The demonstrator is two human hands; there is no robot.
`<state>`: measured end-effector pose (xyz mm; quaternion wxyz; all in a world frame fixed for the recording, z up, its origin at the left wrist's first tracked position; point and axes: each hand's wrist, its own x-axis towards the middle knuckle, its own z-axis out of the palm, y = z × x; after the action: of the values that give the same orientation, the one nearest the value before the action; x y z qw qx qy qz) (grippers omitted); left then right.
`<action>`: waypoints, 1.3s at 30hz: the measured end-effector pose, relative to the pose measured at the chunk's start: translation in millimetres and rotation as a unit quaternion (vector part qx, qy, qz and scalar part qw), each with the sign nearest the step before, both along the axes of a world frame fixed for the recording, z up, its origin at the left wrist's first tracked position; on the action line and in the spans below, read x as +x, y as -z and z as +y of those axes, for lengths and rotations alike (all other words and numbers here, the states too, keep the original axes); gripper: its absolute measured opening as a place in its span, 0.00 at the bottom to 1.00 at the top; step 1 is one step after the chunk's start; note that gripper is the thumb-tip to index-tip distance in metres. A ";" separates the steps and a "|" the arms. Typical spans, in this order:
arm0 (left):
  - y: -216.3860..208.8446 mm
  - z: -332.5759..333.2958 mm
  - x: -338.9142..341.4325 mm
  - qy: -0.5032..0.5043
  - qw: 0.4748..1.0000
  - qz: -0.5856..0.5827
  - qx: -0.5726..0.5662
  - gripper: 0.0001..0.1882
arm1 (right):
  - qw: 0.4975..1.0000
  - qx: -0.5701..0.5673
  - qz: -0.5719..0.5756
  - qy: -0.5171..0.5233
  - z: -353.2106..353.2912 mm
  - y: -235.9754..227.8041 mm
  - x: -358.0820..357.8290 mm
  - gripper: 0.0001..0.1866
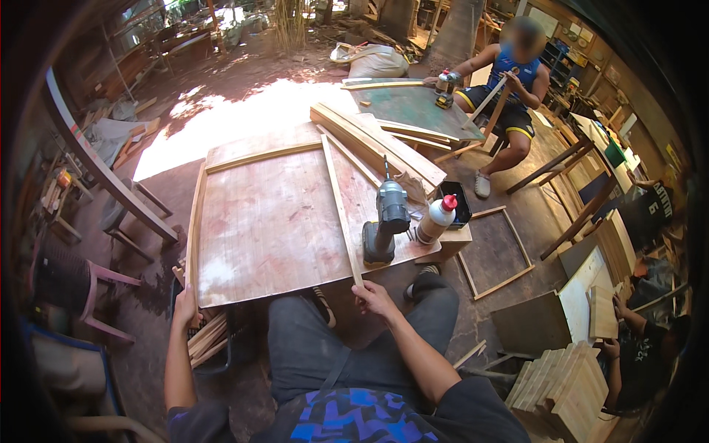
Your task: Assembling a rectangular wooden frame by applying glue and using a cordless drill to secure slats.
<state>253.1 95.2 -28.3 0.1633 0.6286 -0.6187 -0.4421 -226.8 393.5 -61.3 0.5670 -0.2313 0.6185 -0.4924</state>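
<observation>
The left hand (185,308) has its grip closed on the near end of the left wooden strip (196,229); the right hand (375,301) grips the right strip's (340,207) near end; both lie along the bench (273,221), a cross strip (262,156) spanning their far ends; rightward stand a drill (391,210) and red-capped bottle (436,221); beyond lie long boards (380,148); farther, a co-worker (521,66) sits.

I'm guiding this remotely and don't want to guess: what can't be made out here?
All in the head view:
- Near end of the right strip: covered by the right hand.
- Near end of the left strip: covered by the left hand.
- Part of the black box: behind the bottle.
- Part of the lower-right co-worker: lost in the dark lens rim.
</observation>
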 end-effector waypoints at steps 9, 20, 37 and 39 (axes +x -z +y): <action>6.3 -9.1 2.7 -0.010 1.000 0.014 0.006 0.33 | 1.000 0.009 -0.002 -0.002 -2.4 5.2 -3.4 0.17; 7.2 -12.5 19.4 0.027 0.998 0.025 -0.060 0.28 | 0.979 -0.078 0.183 0.046 16.3 -34.9 1.8 0.26; 56.9 11.5 4.5 -0.010 0.983 0.147 -0.109 0.25 | 0.911 -0.030 0.410 0.038 9.4 -27.8 3.3 0.29; 61.4 3.3 0.5 0.010 0.977 0.167 -0.133 0.24 | 0.890 -0.021 0.451 0.059 1.3 -34.1 1.4 0.23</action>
<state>253.5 98.5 -89.7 0.3417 0.5123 -0.6421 -0.4566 -225.4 394.8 -27.1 0.1920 -0.4035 0.8099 -0.3800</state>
